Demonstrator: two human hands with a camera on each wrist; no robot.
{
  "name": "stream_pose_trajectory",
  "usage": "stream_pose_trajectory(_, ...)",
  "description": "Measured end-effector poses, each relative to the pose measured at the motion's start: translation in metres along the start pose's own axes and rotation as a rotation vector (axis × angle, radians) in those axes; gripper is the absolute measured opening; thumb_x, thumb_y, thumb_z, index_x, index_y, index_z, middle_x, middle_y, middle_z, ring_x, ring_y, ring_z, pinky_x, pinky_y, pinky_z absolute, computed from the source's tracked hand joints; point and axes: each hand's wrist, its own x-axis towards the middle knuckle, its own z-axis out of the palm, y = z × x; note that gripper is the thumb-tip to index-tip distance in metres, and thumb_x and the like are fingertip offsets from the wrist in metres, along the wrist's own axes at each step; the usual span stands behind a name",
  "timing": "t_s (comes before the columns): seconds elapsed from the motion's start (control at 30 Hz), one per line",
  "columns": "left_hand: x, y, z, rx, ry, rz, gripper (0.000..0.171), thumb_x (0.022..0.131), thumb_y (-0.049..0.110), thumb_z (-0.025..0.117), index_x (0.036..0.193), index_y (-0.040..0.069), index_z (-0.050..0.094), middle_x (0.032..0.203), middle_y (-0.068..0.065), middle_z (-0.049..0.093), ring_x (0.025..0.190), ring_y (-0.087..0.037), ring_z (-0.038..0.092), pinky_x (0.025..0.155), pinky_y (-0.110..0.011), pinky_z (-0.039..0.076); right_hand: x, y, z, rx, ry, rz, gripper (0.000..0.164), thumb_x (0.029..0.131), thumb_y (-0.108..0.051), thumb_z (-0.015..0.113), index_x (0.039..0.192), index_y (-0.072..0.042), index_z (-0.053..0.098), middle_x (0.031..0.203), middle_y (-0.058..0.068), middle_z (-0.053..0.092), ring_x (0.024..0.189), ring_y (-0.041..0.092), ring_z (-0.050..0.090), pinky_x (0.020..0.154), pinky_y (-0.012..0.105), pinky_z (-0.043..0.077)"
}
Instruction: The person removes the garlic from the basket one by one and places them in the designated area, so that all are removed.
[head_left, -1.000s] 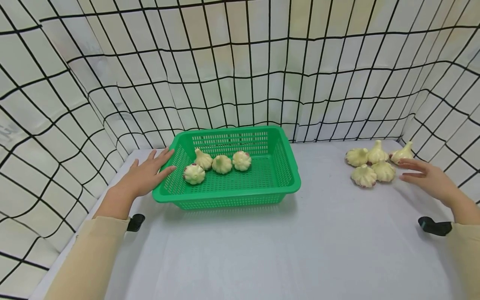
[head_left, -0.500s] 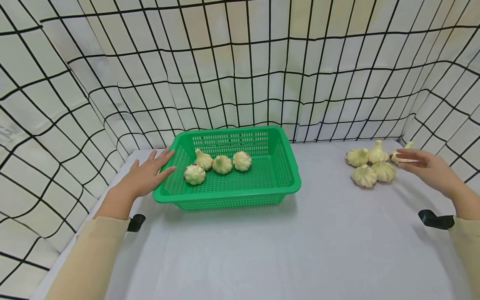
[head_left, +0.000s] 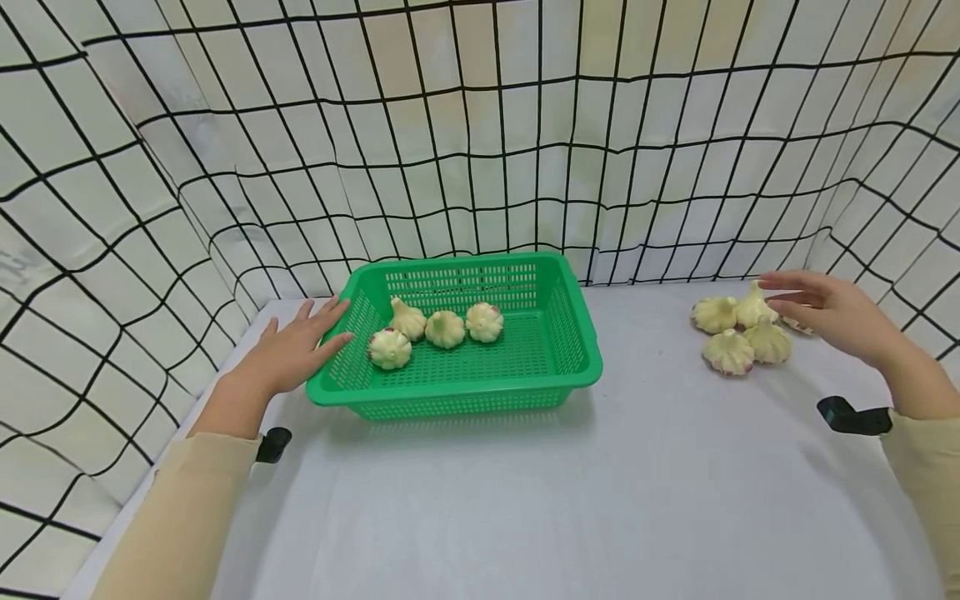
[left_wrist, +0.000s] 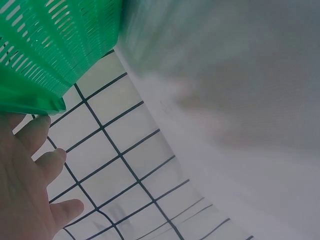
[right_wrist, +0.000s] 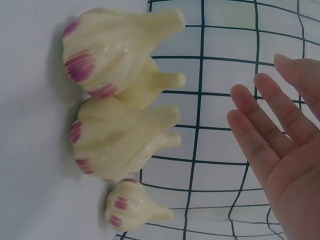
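Note:
My left hand (head_left: 288, 356) rests with spread, straight fingers against the left rim of a green plastic basket (head_left: 465, 389). In the left wrist view, its fingertips lie right at the basket's rim. Several garlic bulbs (head_left: 446, 329), pale with purple streaks, sit in the basket's left and middle part. At the table's back right, my right hand (head_left: 847, 321) hovers over a cluster of garlic bulbs (head_left: 727, 353) and partly hides the rearmost right bulb (head_left: 798, 325). Its fingers are extended, with nothing in them. The right wrist view shows a gap between this hand and the garlic stems (right_wrist: 172, 80).
A white table (head_left: 487, 508) spreads in front of the basket. Black grid netting (head_left: 540, 154) over white sheeting stands behind the table and along both sides. Each wrist carries a small black camera mount (head_left: 852, 415).
My right hand has moved left and slightly away from me, from beside the garlic cluster to over its right side. The left hand and the basket have stayed in place.

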Motion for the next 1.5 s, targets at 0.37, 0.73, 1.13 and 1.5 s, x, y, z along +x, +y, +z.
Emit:
stream_pose_trajectory(0.37,-0.001,0.002,-0.002,0.031,0.006,-0.003,0.075,0.109,0.057,0.031,0.165,0.009,0.016,0.168,-0.021,0.015,0.153,-0.05,0.003,0.112,-0.077,-0.004,0.017,-0.049,0.003,0.057,-0.054,-0.077,0.045,0.106,-0.029,0.061,0.147,-0.01,0.056,0.119,-0.032,0.056,0.102,-0.019,0.052,0.08,0.004,0.043)
stream_pose_trajectory(0.73,0.0,0.001,0.0,0.05,0.003,-0.009,0.075,0.109,0.057,0.03,0.165,0.01,0.015,0.169,-0.021,0.014,0.153,-0.049,0.002,0.112,-0.077,-0.005,0.043,-0.094,0.023,0.074,-0.124,-0.152,0.041,0.106,-0.029,0.06,0.145,-0.015,0.059,0.143,0.008,0.06,0.118,0.005,0.061,0.087,0.009,0.045)
stream_pose_trajectory(1.13,0.001,0.001,-0.001,0.047,0.005,-0.006,0.075,0.109,0.057,0.031,0.165,0.009,0.016,0.168,-0.022,0.014,0.153,-0.049,0.002,0.112,-0.078,-0.003,0.066,-0.137,0.04,0.134,-0.153,-0.256,0.039,0.106,-0.019,0.06,0.143,-0.009,0.059,0.143,0.011,0.059,0.126,0.029,0.06,0.1,0.032,0.051)
stream_pose_trajectory(1.5,0.001,0.0,0.0,0.038,0.006,0.001,0.075,0.109,0.057,0.03,0.165,0.009,0.016,0.168,-0.021,0.015,0.153,-0.049,0.003,0.112,-0.078,-0.002,0.093,-0.17,0.063,0.19,-0.155,-0.346,0.036,0.105,-0.013,0.061,0.139,-0.006,0.061,0.141,0.012,0.061,0.125,0.033,0.061,0.103,0.054,0.049)
